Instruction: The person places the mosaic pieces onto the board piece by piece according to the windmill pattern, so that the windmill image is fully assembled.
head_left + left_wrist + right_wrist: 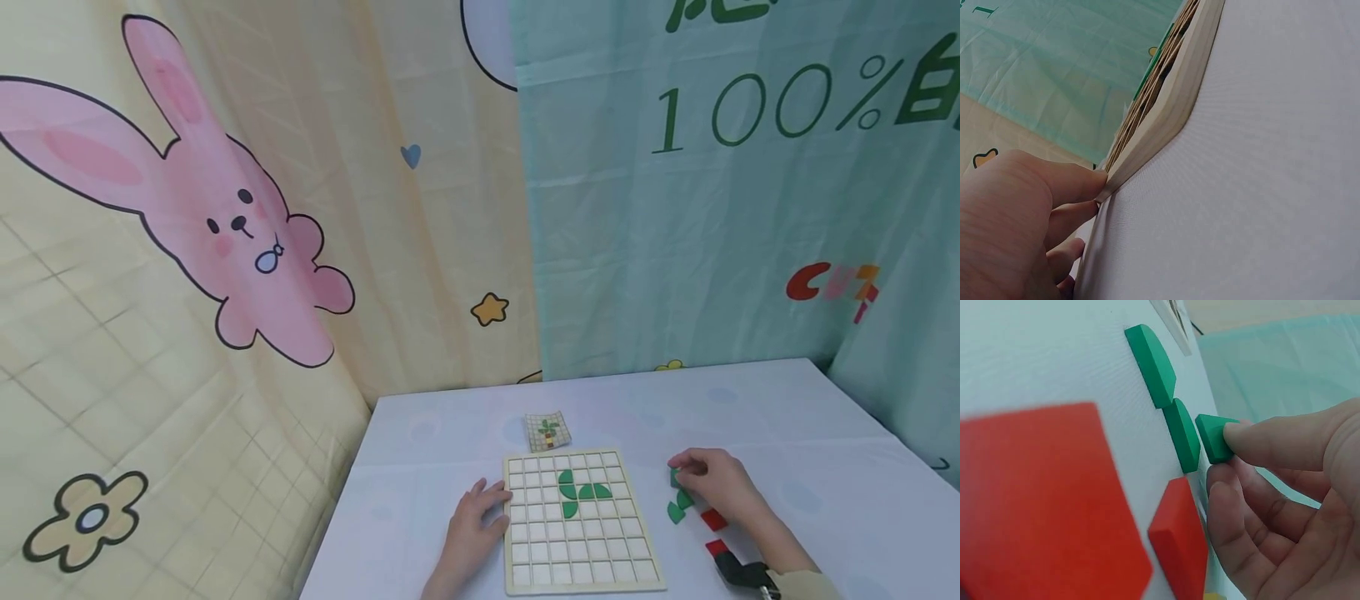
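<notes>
On the white table lies a gridded board [585, 550] of pale square cells in a light wooden frame. Several green quarter-round pieces [567, 492] sit in its upper half. My left hand [472, 521] rests against the board's left edge, its fingertips touching the wooden frame [1175, 106]. Right of the board, my right hand [716, 477] pinches a green block [1215, 437] between thumb and fingers. Just beside it, two curved green pieces [1152, 365] lie on the cloth. Nearer to me are a red block [1179, 540] and another red block [1047, 506].
A small pattern card [548, 431] showing a green-topped figure on a grid lies behind the board. A dark wrist camera [738, 573] is strapped at my right wrist. Printed curtains [435, 250] hang behind the table [420, 475].
</notes>
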A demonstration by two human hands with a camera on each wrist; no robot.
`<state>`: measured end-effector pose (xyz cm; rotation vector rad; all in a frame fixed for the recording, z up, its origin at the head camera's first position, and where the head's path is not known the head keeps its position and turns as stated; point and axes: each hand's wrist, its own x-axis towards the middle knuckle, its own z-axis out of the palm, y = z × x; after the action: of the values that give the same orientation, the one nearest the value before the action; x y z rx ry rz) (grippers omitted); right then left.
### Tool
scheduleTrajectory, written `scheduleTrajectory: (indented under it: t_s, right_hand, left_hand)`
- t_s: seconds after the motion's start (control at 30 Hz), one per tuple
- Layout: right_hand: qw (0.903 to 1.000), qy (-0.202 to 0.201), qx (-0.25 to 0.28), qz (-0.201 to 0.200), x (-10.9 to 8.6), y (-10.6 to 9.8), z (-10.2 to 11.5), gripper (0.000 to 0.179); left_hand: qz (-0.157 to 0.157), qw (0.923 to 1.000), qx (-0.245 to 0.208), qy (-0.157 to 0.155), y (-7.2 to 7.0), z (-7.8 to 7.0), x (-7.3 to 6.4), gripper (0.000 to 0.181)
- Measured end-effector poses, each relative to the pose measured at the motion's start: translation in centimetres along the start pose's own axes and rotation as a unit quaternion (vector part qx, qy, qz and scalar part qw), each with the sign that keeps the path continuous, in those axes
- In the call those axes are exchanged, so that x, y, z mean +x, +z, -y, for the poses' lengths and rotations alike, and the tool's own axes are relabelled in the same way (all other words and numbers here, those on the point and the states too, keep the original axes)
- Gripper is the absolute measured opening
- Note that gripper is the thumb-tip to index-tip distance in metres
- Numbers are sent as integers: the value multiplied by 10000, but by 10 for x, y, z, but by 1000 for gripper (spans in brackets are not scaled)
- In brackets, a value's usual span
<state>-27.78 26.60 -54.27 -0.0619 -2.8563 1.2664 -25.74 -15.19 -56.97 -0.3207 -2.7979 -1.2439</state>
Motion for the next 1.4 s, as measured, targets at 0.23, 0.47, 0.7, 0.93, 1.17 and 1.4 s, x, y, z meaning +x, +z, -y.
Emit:
scheduleTrajectory:
  t_s: [0.23,0.47,0.7,0.93,1.17,1.4]
  right_hand:
    - [9997,1,230,-58,-1,-1,3,23]
    - [9987,-30,508,-26,-3,5,7,20]
    - [9974,-142,706,29,-4,11,18,19]
    - [9974,-240,684,44,1,21,29,17]
    - [9963,-399,761,35,6,27,43,17]
    - [9915,-545,1159,212,9,41,59,14]
  left_hand:
    - [-4,10000,-77,8,-1,-2,0,34]
    - [-16,10000,-43,-48,1,0,1,33]
    - [49,9999,-89,67,-1,5,1,33]
    - [67,9996,-199,164,0,7,2,34]
    - [24,9997,-134,201,2,6,2,34]
    - [-10,9998,-93,185,0,6,1,34]
